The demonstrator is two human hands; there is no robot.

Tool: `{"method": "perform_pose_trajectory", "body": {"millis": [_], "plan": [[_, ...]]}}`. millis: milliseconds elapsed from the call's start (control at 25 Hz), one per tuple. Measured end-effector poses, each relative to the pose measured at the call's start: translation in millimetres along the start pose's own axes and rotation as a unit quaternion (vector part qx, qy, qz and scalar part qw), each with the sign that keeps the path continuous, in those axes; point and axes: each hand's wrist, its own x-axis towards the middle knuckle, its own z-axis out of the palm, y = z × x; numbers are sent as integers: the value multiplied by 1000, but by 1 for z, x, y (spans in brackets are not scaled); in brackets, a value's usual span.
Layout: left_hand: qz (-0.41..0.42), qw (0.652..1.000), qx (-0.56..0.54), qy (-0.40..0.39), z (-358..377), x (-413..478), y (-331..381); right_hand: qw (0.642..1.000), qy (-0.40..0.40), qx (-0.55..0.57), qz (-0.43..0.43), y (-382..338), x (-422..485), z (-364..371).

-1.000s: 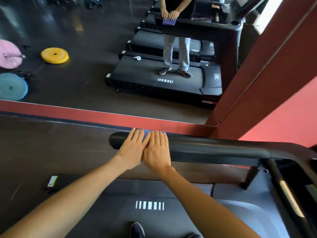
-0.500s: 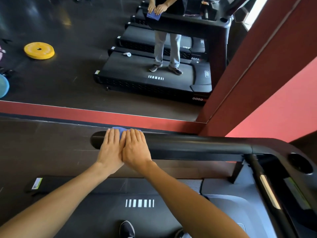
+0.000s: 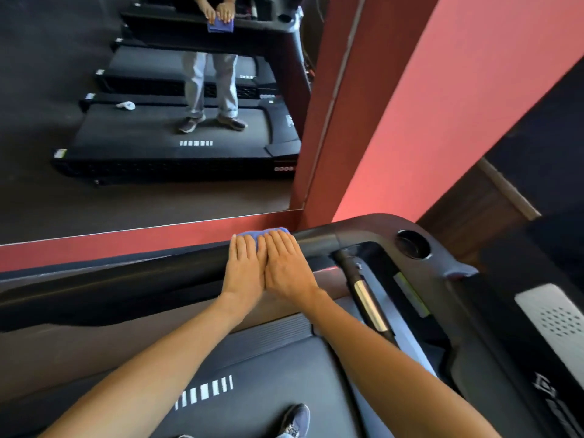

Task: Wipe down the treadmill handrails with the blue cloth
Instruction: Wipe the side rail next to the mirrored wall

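Blue cloth (image 3: 264,233) pinned flat on top of black treadmill handrail (image 3: 126,273), near its right end, close to the corner bend toward the console. Left hand (image 3: 245,269) and right hand (image 3: 289,267) side by side, touching, palms down, fingers extended and held together, pressing the cloth; only its far edge visible beyond fingertips. Cup holder (image 3: 412,245) further right. Mirror (image 3: 142,105) ahead. Shoe (image 3: 295,420) on belt (image 3: 268,374) below.

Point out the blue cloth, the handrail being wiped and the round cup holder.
blue cloth (image 3: 264,233): head view, strip showing past the fingertips.
handrail (image 3: 126,273): head view, bare top of the black bar, left of the hands.
cup holder (image 3: 410,245): head view, dark inside of the recess.
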Motion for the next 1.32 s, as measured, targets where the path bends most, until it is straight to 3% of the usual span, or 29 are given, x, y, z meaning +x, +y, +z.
{"method": "perform_pose_trajectory", "body": {"millis": [240, 520, 840, 1080, 1320], "plan": [[32, 998, -62, -6, -40, 65, 91, 989, -91, -110, 43, 109, -28, -28], [57, 995, -83, 15, -28, 57, 67, 987, -67, -93, 111, 83, -24, -22], [25, 993, -118, -1, 25, -31, -69, 996, -31, -47, 73, -80, 15, 13], [3, 993, -115, 9, 93, -114, -200, 995, -73, -56, 40, -243, 43, 48], [-55, 984, -160, 60, 123, -178, -293, 995, -94, -24, -24, -352, 78, 63]]}}
